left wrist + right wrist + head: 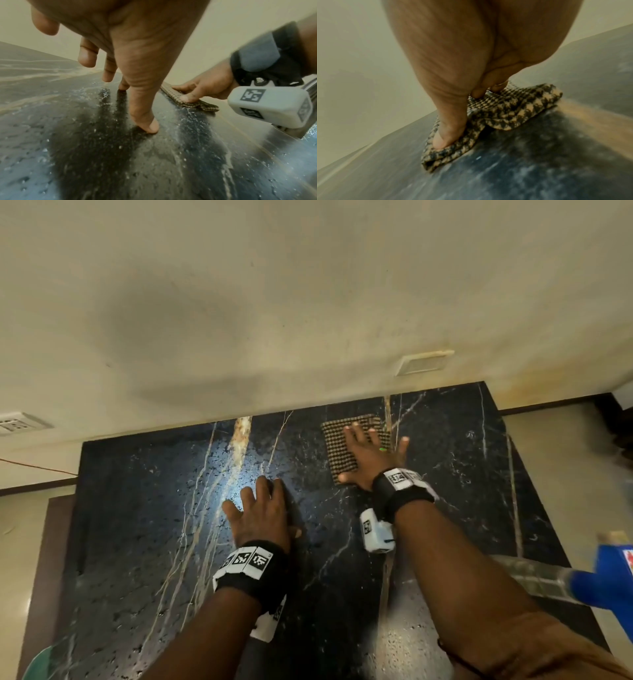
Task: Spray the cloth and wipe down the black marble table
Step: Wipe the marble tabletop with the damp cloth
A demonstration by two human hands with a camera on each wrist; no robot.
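We find the cloth (356, 448) — a folded, houndstooth-patterned square — lying flat on the black marble table (137, 542), near the far edge where the slab meets the wall (274, 302) and a little right of centre. Our right hand (368, 455) lies on top of it with fingers spread and straight, pressing down rather than clutching; from the right wrist view the thumb (443, 139) pins the near fold and the fabric bunches slightly beside it. Our left hand (262, 513) holds nothing: it is propped on the bare stone nearer to us, fingers extended, fingertips (150, 125) touching the surface, apparently as a brace.

The spray bottle (609, 580) with its blue head sits at the right edge of the head view, well apart from both hands, so we judge the spraying step done and the wiping under way. How much of the slab is finished is harder to say. The stone around the left hand looks speckled and streaky, which may be moisture or simply the marble's own grain — the glare and blur do not let us settle it. The cloth is only at the far right portion, so we reckon the left side and the near stretch of the table are probably yet to be wiped.

A wall socket (20, 424) shows at far left, and a vent plate (423, 362) above the table.
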